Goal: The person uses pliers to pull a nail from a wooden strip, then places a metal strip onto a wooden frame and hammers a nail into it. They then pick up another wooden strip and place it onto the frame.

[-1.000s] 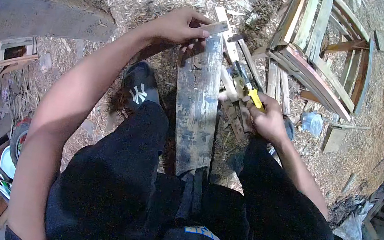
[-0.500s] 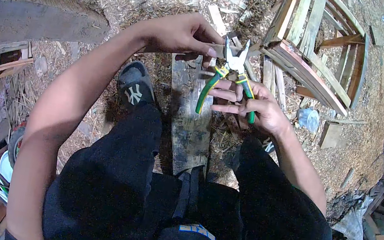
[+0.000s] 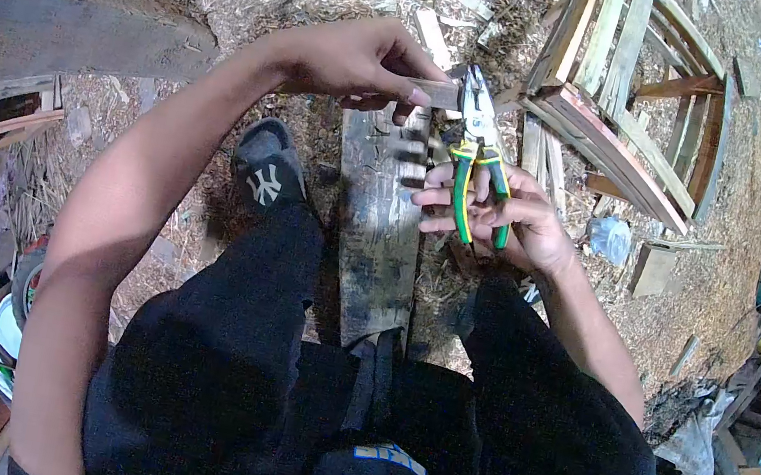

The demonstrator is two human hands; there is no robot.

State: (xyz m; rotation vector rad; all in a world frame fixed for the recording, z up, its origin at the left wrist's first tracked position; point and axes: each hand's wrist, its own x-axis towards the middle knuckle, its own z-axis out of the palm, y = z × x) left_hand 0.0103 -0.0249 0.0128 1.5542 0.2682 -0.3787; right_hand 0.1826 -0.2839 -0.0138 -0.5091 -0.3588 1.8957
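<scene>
A thin wooden strip (image 3: 442, 95) is pinched in my left hand (image 3: 369, 63), its end pointing right. My right hand (image 3: 532, 225) holds combination pliers (image 3: 475, 131) with green and yellow handles, the fingers threaded around the grips. The plier jaws point up and lie right at the free end of the strip. Below both hands runs a worn wooden plank (image 3: 375, 257), stretching toward me between my legs.
A slatted wooden frame (image 3: 602, 114) stands at the upper right. A thick timber beam (image 3: 101, 40) juts in from the left. Wood chips, offcuts and a crumpled clear plastic bag (image 3: 610, 238) lie on the ground. A white bucket (image 3: 7, 331) holding tools is at lower left.
The pliers have shifted slightly right and their handles and jaws have come closer together. My left hand stays nearly in place with the strip.
</scene>
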